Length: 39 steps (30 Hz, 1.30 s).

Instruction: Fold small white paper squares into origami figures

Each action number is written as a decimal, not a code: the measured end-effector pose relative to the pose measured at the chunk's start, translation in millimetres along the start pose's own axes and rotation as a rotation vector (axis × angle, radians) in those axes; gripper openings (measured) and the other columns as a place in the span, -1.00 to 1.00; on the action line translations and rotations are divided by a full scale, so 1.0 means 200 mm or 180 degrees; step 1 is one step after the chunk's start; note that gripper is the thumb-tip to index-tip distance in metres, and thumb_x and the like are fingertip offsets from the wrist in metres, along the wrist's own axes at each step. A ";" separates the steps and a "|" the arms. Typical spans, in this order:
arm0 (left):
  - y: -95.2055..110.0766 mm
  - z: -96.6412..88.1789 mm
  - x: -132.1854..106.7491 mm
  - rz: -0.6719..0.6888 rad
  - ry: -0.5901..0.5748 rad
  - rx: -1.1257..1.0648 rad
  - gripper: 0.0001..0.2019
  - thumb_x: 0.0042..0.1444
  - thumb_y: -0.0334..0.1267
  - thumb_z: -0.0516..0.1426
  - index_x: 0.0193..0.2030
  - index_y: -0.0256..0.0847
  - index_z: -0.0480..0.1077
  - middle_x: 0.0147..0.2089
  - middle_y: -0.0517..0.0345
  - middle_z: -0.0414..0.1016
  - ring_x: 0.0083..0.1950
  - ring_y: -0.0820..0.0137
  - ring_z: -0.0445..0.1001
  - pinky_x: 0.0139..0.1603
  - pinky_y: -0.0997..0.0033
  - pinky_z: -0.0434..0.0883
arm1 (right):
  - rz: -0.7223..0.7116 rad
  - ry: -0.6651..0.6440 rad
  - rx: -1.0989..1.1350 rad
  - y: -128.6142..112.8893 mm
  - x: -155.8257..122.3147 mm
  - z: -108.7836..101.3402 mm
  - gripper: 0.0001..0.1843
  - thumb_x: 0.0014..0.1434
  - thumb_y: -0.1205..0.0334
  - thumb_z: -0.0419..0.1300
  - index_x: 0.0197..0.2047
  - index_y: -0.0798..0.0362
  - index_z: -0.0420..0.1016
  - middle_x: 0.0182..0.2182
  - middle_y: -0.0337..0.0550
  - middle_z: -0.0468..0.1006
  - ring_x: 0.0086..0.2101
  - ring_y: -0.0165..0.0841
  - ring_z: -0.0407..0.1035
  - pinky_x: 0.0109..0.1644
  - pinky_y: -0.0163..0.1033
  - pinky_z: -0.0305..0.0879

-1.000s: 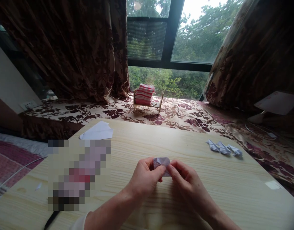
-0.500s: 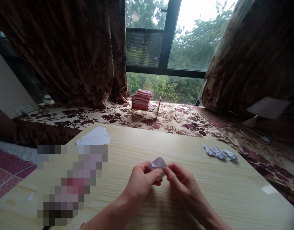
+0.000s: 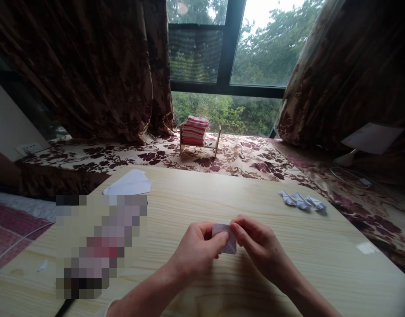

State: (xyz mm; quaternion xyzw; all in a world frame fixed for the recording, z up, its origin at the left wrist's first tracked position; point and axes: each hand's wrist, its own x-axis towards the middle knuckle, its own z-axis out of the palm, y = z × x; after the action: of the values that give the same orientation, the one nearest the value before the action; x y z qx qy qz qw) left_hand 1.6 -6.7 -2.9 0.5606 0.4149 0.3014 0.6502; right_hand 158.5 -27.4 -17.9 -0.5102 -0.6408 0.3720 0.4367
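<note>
Partly thumb-hidden, folded paper [image 3: 231,246] pinched in L hand [image 3: 198,245], R hand [image 3: 259,242] gripping corner, pixelated obj. [image 3: 101,248] unclear

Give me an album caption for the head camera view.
Left hand holds a small folded paper, right hand at its corner, above a pale table; three folded paper shapes lie beyond.
</note>
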 end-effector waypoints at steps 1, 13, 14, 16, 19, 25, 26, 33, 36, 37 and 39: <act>0.00 0.00 0.00 -0.0027 -0.0056 0.0024 -0.74 0.01 -0.15 0.11 -0.50 -0.34 0.38 -0.56 0.21 0.24 -0.51 0.51 0.15 -0.48 0.50 0.16 | 0.0029 -0.0018 0.0093 0.00 0.00 0.00 -0.69 0.23 0.08 0.06 -0.46 0.09 0.36 -0.55 -0.26 0.34 -0.49 -0.45 0.21 -0.43 -0.36 0.16; 0.00 0.02 -0.02 0.0206 0.0067 -0.0191 -0.71 -0.01 -0.16 0.14 -0.60 -0.35 0.33 -0.58 0.22 0.13 -0.49 0.53 0.06 -0.50 0.50 0.02 | 0.0087 0.0132 0.0225 -0.01 -0.01 0.07 -0.71 0.20 0.08 0.09 -0.46 0.09 0.33 -0.54 -0.27 0.32 -0.48 -0.45 0.18 -0.44 -0.37 0.14; -0.01 0.03 -0.02 0.0199 0.0114 -0.0232 -0.71 -0.02 -0.17 0.14 -0.61 -0.36 0.35 -0.59 0.22 0.15 -0.50 0.53 0.07 -0.50 0.50 0.03 | 0.0150 0.0201 0.0283 0.00 -0.01 0.07 -0.68 0.20 0.06 0.08 -0.48 0.09 0.33 -0.56 -0.28 0.30 -0.50 -0.45 0.16 -0.46 -0.37 0.12; -0.01 0.03 -0.02 0.0173 0.0189 -0.0347 -0.74 -0.03 -0.19 0.15 -0.59 -0.37 0.41 -0.58 0.19 0.23 -0.49 0.52 0.12 -0.48 0.50 0.07 | 0.0276 0.0304 0.0405 0.01 0.00 0.07 -0.61 0.19 -0.01 0.07 -0.53 0.08 0.29 -0.61 -0.31 0.24 -0.55 -0.47 0.11 -0.52 -0.37 0.07; -0.01 0.03 -0.01 0.0080 0.0298 -0.0502 -0.76 -0.05 -0.20 0.18 -0.52 -0.40 0.49 -0.55 0.14 0.34 -0.49 0.52 0.17 -0.45 0.50 0.13 | 0.0261 0.0323 0.0430 0.02 0.02 0.05 -0.54 0.23 -0.05 0.00 -0.57 0.08 0.29 -0.61 -0.29 0.24 -0.54 -0.45 0.14 -0.48 -0.36 0.12; -0.01 0.03 -0.01 0.0113 0.0259 -0.0572 -0.76 -0.08 -0.20 0.20 -0.54 -0.40 0.46 -0.58 0.18 0.27 -0.49 0.52 0.17 -0.45 0.52 0.13 | 0.0114 0.0092 0.0346 0.00 -0.01 0.03 -0.75 0.20 0.08 0.10 -0.40 0.09 0.37 -0.51 -0.25 0.36 -0.46 -0.43 0.21 -0.40 -0.36 0.18; -0.01 0.03 -0.01 0.0142 0.0234 -0.0511 -0.76 -0.07 -0.20 0.20 -0.58 -0.38 0.43 -0.59 0.20 0.24 -0.50 0.53 0.15 -0.47 0.52 0.11 | 0.0086 0.0119 0.0291 -0.01 -0.01 0.04 -0.74 0.20 0.10 0.09 -0.42 0.09 0.36 -0.52 -0.26 0.34 -0.47 -0.44 0.19 -0.42 -0.37 0.16; -0.02 0.04 -0.02 0.0110 0.0300 -0.0411 -0.75 -0.05 -0.19 0.17 -0.57 -0.38 0.44 -0.59 0.19 0.26 -0.50 0.52 0.16 -0.47 0.51 0.10 | 0.0381 0.0415 0.0306 0.00 0.00 0.06 -0.58 0.20 -0.02 0.05 -0.57 0.08 0.24 -0.63 -0.33 0.15 -0.56 -0.49 0.04 -0.53 -0.36 0.01; -0.02 0.04 -0.02 0.0052 0.0231 -0.0556 -0.76 -0.06 -0.19 0.19 -0.51 -0.38 0.50 -0.53 0.14 0.37 -0.46 0.50 0.23 -0.42 0.51 0.16 | 0.0353 0.0290 0.0266 -0.01 0.02 0.02 -0.57 0.21 -0.04 0.02 -0.53 0.10 0.32 -0.62 -0.30 0.21 -0.55 -0.47 0.10 -0.49 -0.36 0.08; -0.01 0.04 -0.02 0.0061 0.0199 -0.0554 -0.77 -0.06 -0.20 0.20 -0.51 -0.37 0.50 -0.53 0.14 0.38 -0.46 0.50 0.23 -0.42 0.51 0.16 | 0.0327 0.0247 0.0258 -0.01 0.02 0.01 -0.59 0.20 -0.03 0.04 -0.51 0.11 0.35 -0.60 -0.29 0.24 -0.53 -0.47 0.13 -0.48 -0.36 0.10; -0.01 0.03 -0.01 0.0054 0.0191 -0.0481 -0.77 -0.05 -0.19 0.19 -0.53 -0.36 0.49 -0.56 0.16 0.36 -0.48 0.52 0.20 -0.44 0.51 0.15 | 0.0293 0.0221 0.0297 -0.02 0.02 0.00 -0.64 0.17 0.00 0.09 -0.47 0.12 0.38 -0.58 -0.28 0.28 -0.53 -0.47 0.15 -0.49 -0.36 0.12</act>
State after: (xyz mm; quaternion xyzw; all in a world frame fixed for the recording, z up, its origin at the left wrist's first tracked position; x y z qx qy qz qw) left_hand 6.4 -12.3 -3.6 0.5042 0.4055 0.3539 0.6754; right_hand 156.6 -24.6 -13.8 -0.5308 -0.5831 0.4033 0.4644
